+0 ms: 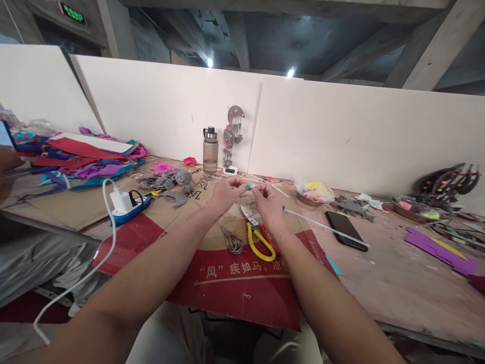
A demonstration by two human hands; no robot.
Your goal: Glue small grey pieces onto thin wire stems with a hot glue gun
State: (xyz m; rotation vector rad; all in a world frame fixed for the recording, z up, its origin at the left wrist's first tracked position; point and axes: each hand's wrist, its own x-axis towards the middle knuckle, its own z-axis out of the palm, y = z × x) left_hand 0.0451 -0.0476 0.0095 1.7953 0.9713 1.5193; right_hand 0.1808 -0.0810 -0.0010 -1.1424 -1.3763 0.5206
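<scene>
My left hand (229,193) and my right hand (270,206) meet above the cardboard, thumbs and fingertips pinched together. Between them is a small teal piece (249,186), too small and too covered to name exactly. Just below my right hand lie scissors (261,243) with yellow and red handles, partly hidden by the wrist. A loose bundle of grey yarn (235,245) rests left of the scissors. From beside my right hand a thin clear stick (322,223) with a blue end stretches over a black phone (346,230); whether the hand touches it I cannot tell.
Red and brown cardboard (242,285) covers the table front. Grey yarn balls (183,177), a blue power strip (131,210) and coloured felt (85,156) lie left. A bottle (210,154) and a grey hanging ornament (235,114) stand behind. Bowls (308,199) sit right.
</scene>
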